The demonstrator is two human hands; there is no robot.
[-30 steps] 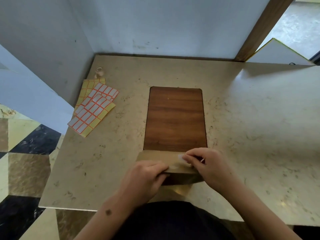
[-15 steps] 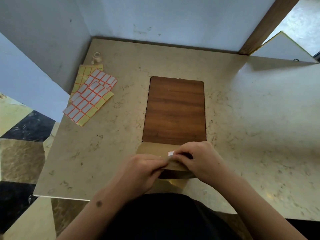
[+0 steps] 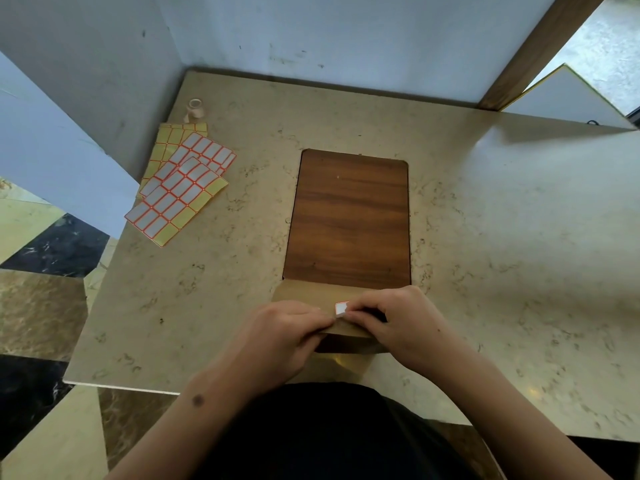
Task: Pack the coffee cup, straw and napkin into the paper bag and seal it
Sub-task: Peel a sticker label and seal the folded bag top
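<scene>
A brown paper bag (image 3: 304, 293) stands at the near edge of the table, its top folded over. Both hands rest on that fold. My left hand (image 3: 280, 330) pinches the folded edge from the left. My right hand (image 3: 398, 320) holds the fold from the right, its fingertips on a small white sticker with an orange border (image 3: 341, 308) that lies on the flap. The cup, straw and napkin are not visible; the bag's inside is hidden.
Sheets of orange-bordered white stickers on yellow backing (image 3: 180, 192) lie at the table's left. A small tape roll (image 3: 194, 107) stands behind them. A dark wooden board (image 3: 349, 220) lies just beyond the bag on the marble table (image 3: 502, 254). Walls close the far side.
The hands came closer together on the folded top. The sticker now shows more plainly between the fingertips. The camera view shifted slightly.
</scene>
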